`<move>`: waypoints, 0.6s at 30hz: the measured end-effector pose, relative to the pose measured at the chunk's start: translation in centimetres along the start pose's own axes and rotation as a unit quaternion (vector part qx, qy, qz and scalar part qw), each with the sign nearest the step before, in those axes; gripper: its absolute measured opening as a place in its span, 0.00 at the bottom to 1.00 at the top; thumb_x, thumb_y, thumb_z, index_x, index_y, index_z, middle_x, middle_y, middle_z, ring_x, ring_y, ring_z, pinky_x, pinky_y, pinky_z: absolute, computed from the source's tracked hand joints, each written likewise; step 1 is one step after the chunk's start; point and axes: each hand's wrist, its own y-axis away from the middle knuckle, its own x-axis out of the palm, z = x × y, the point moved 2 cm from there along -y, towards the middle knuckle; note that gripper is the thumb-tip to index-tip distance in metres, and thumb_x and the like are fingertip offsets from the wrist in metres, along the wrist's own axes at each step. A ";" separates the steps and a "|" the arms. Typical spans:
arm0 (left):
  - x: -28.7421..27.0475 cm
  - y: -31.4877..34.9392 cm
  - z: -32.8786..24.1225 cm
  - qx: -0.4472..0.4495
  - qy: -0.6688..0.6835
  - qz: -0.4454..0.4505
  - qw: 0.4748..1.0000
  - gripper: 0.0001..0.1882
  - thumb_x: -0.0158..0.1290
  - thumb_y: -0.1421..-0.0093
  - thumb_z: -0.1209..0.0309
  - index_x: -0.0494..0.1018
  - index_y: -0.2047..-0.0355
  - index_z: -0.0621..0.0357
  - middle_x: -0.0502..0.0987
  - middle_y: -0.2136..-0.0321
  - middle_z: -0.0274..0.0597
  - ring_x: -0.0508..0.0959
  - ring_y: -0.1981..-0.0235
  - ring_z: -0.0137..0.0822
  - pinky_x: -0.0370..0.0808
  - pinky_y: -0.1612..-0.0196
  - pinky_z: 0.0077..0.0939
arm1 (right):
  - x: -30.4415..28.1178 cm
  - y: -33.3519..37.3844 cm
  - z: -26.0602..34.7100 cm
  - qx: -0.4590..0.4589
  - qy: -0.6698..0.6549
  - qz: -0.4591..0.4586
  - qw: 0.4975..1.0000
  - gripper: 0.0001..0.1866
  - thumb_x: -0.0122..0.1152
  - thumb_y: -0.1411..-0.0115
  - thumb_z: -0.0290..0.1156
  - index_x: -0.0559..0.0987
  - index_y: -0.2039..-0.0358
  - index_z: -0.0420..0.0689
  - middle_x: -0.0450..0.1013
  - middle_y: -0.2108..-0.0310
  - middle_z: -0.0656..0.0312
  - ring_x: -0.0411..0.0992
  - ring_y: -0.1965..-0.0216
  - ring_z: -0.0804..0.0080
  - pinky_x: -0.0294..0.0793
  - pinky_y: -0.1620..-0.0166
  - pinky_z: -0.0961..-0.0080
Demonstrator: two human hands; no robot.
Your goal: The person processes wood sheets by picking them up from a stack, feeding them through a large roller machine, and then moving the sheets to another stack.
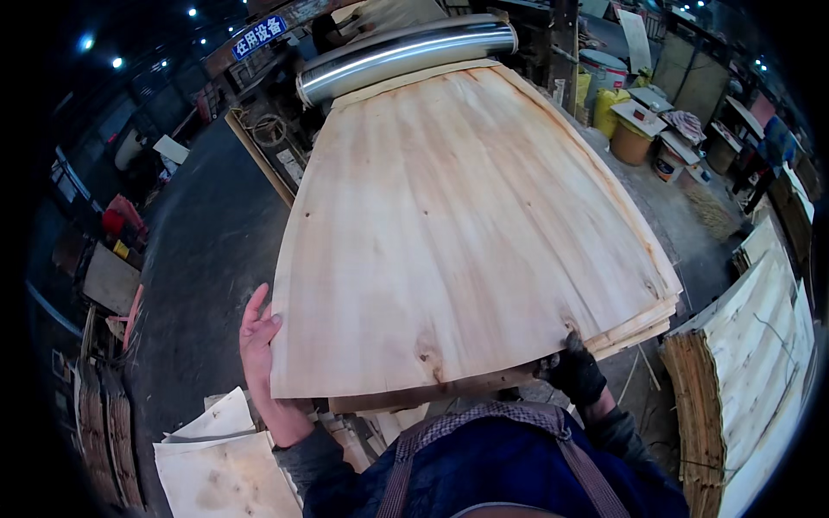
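We judge the step in hand to be steadying or squaring the broad wood sheet (466, 250), which lies in front of us as our landmark; the next move seems to call for an even hold on both its sides. Well to the left of the sheet, we see a stack of thin brown boards (108, 440) standing on edge, and nearer its left corner, lower down, some loose pale pieces (220, 479). Right at the sheet's left edge is our bare left hand (257, 341), fingers loosely spread and pointing up, thumb against the edge rather than closed round it. Beyond the sheet's far end sits a shiny metal roller (414, 62). At the sheet's near edge, toward the right corner, our black-gloved right hand (577, 375) appears to pinch the edge, one digit over the top and the rest below; how firmly, we cannot tell. More layered sheets (635, 328) show beneath its right corner, and well to its right leans a thick veneer stack (751, 363).
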 end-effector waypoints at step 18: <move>-9.1 -0.2 6.4 -0.238 0.082 0.061 0.966 0.29 0.43 0.45 0.73 0.51 0.42 0.61 0.65 0.49 0.52 0.68 0.50 0.44 0.67 0.48 0.36 | 14.0 2.0 7.8 -0.345 0.438 -0.016 0.830 0.13 0.53 0.49 0.15 0.71 0.60 0.36 0.71 0.65 0.59 0.70 0.65 0.74 0.69 0.61 0.78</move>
